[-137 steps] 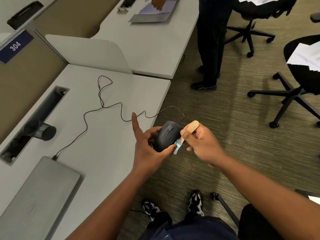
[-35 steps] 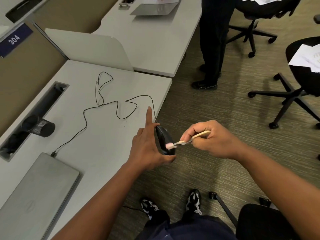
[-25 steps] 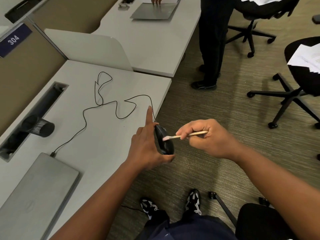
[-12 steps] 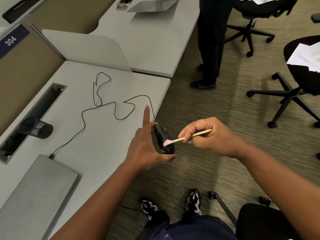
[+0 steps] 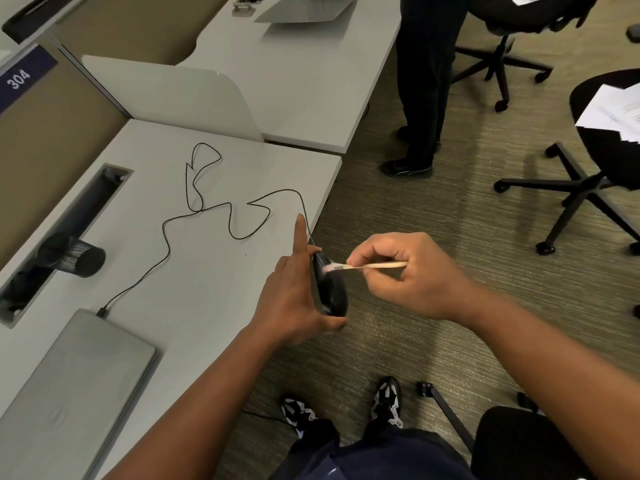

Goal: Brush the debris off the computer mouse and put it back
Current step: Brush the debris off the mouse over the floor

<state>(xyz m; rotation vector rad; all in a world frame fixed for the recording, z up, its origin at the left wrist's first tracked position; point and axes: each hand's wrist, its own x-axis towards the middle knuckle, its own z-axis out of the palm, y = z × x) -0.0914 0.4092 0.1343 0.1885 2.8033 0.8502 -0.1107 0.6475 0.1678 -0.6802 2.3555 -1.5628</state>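
I saw the left hand (image 5: 294, 299) grip the mouse (image 5: 330, 289) tilted on edge off the desk (image 5: 214, 271), prob. so debris dropped clear, w/ right hand (image 5: 405, 271) pinching the brush (image 5: 363, 267) against it.

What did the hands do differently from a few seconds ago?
The left hand turned the mouse on edge, and its cable bunched nearer on the desk. The right hand shifted its grip, laying the brush flat, tip on the mouse. Laptop stayed.

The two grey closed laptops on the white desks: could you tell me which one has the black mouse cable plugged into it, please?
The near grey closed laptop at lower left; the black mouse cable ends at its back edge. The far laptop shows no cable.
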